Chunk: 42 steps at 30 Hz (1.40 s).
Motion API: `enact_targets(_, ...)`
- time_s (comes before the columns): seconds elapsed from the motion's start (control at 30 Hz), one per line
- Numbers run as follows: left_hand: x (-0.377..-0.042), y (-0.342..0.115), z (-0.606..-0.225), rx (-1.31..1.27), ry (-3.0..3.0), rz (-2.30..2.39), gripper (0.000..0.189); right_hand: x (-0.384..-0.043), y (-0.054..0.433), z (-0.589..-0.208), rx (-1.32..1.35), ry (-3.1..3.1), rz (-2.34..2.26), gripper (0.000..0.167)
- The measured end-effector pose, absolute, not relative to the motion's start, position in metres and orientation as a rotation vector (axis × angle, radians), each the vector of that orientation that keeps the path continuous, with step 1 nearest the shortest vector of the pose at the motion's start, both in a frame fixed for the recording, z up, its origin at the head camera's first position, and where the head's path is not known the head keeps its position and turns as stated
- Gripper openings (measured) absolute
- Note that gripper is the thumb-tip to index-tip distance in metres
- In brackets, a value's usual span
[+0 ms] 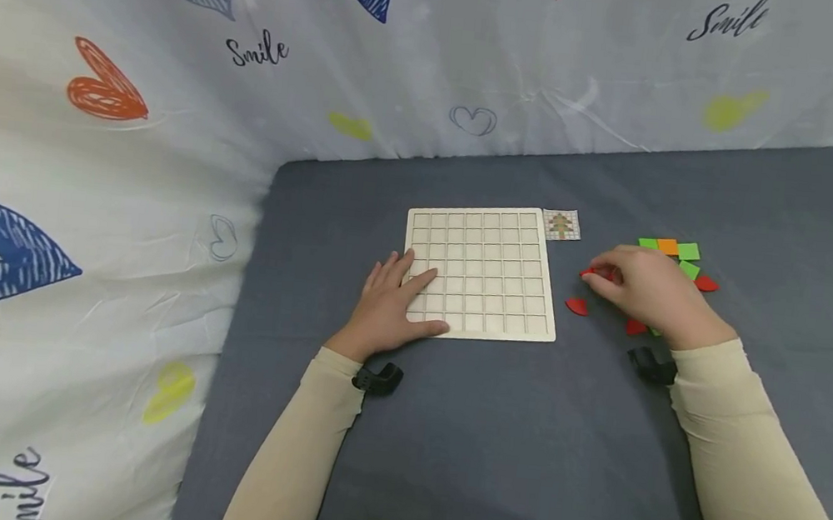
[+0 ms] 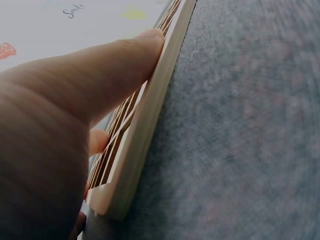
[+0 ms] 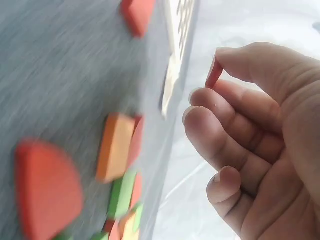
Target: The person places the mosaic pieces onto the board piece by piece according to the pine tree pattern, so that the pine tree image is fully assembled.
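My left hand (image 1: 389,308) rests with spread, straight fingers on the left edge and lower left corner of a pale wooden grid board (image 1: 494,272). In the left wrist view, its thumb (image 2: 117,60) lies along the board's rim. Right of the board, my right hand (image 1: 658,293) pinches a small red piece (image 3: 215,72) between thumb and index finger, held above the cloth. A loose red piece (image 1: 576,306) with a curved side lies below that hand. Around and partly under the hand are green pieces (image 1: 688,251), an orange piece (image 1: 667,246) and another red piece (image 1: 706,284).
A small card (image 1: 562,225) with a tree-like pattern on a grid lies against the board's upper right corner. Dark grey cloth (image 1: 505,436) covers the table. A white curtain (image 1: 421,59) printed with hearts and words hangs behind and to the left.
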<state>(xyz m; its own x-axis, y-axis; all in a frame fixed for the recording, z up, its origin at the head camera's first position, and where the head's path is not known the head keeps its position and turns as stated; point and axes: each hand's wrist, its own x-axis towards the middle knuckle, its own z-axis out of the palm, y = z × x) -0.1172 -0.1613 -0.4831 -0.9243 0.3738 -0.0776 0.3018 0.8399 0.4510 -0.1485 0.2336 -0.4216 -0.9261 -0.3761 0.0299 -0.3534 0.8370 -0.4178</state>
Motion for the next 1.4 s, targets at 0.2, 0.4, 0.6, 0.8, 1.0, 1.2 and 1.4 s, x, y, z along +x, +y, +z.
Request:
enact_targets(0.2, -0.119, -0.162, -0.481, 0.518, 2.849, 0.649, 0.095, -0.166, 0.214, -0.424, -0.664, 2.939, -0.681, 0.018)
enact_targets(0.4, -0.122, -0.161, -0.479, 0.512, 2.849, 0.626, 0.094, -0.187, 0.202, -0.429, -0.676, 2.908, -0.677, 0.02)
enact_targets(0.6, -0.121, -0.162, -0.479, 0.496, 2.847, 0.621, 0.094, -0.206, 0.185, -0.434, -0.725, 2.887, -0.723, 0.017)
enact_targets(0.8, -0.118, -0.161, -0.481, 0.505, 2.847, 0.643, 0.094, -0.222, 0.165, -0.43, -0.755, 2.859, -0.735, 0.018)
enact_targets(1.0, -0.117, -0.159, -0.484, 0.491, 2.853, 0.64, 0.093, -0.24, 0.147, -0.427, -0.811, 2.826, -0.714, 0.018)
enact_targets(1.2, -0.117, -0.16, -0.485, 0.497, 2.846, 0.624, 0.093, -0.255, 0.131, -0.43, -0.861, 2.78, -0.675, 0.018)
enact_targets(1.4, -0.118, -0.164, -0.484, 0.507, 2.858, 0.645, 0.093, -0.269, 0.111, -0.43, -0.891, 2.741, -0.677, 0.021)
